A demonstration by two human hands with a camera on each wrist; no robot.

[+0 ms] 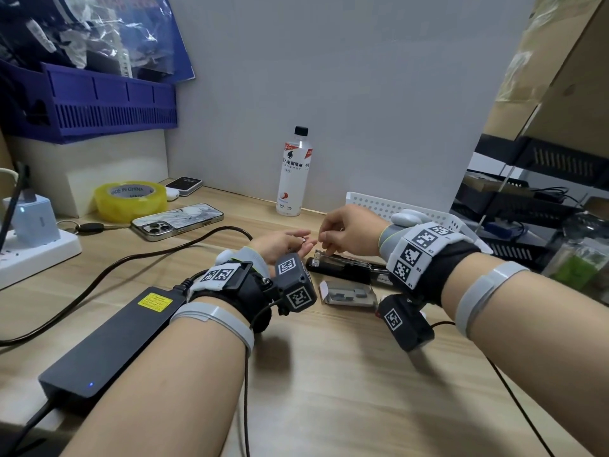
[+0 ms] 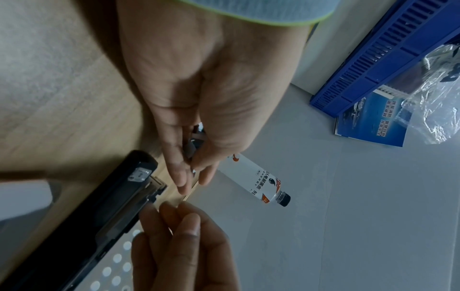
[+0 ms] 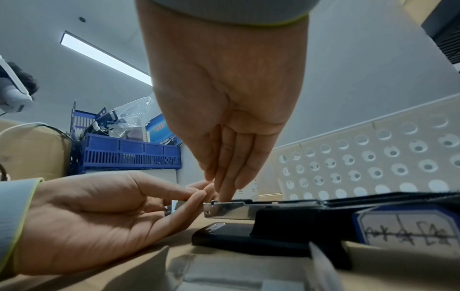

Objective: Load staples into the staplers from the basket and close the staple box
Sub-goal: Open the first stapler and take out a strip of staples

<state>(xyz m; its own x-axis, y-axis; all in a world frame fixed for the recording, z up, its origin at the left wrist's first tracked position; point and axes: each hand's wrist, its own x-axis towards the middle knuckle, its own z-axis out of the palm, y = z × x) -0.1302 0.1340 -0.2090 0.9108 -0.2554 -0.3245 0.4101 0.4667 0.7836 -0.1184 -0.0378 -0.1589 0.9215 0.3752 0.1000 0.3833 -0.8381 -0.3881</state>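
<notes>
black plastic stapler (image 1: 342, 267) lies opened flat on the wooden table (image 1: 329, 374), toward its far right part, long axis running left to right, its bare metal staple channel (image 3: 229, 209) facing up with the open end pointing left. right hand (image 1: 351, 230) reaches down, straight fingers pressed together, fingertips (image 3: 225, 192) touching the channel's left end. left hand (image 1: 280, 245) lies palm up just left of the channel end, fingers loosely curved around a small metal piece (image 1: 304, 239); too small to identify. staple box (image 1: 351, 293), grey card, rectangular, sits open just in front of the stapler. white perforated plastic basket (image 1: 379, 206) stands behind, against the wall.
</notes>
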